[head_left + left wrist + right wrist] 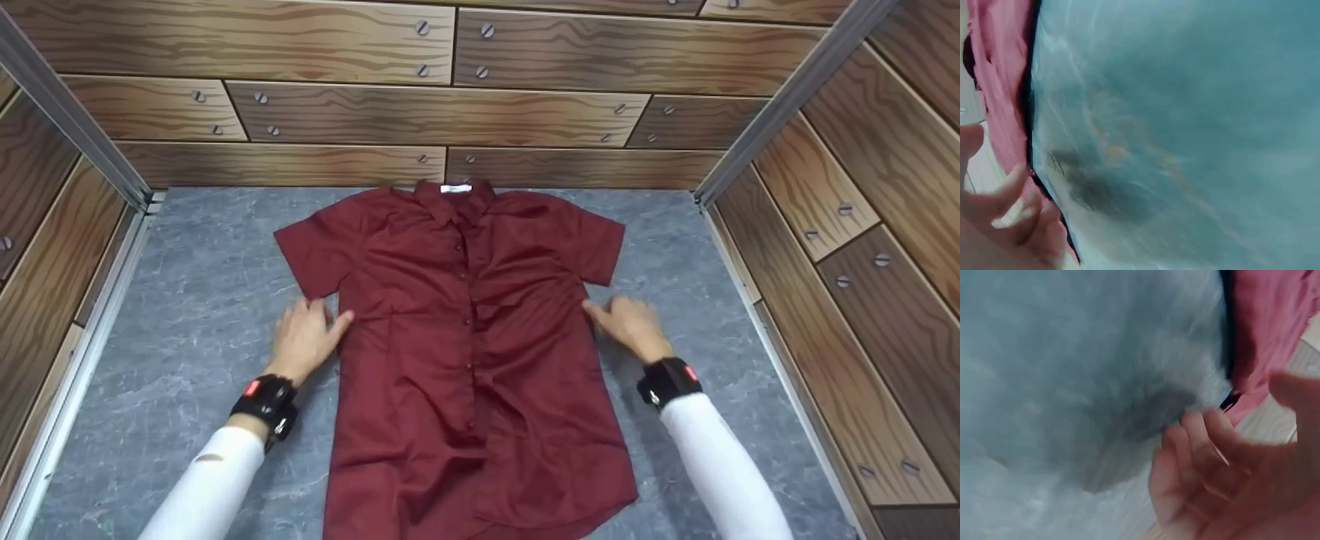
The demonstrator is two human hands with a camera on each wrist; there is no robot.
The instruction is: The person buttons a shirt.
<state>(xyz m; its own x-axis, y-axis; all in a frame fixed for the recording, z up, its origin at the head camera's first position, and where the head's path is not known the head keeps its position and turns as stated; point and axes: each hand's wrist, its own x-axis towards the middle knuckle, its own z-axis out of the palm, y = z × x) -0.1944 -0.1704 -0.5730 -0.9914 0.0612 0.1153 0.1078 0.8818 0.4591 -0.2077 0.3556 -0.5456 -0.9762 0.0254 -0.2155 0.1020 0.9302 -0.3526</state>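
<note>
readable text: none | white label (456, 189) inside shirt collar (435, 204): too small

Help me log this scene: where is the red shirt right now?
In the head view, the red shirt lies centrally on the grey surface, between the left hand and right hand, its collar towards the wood-patterned far wall.

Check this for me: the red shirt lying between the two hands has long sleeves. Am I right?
Not quite: the red shirt has short sleeves, as the head view shows. It does lie between the left hand and the right hand.
</note>
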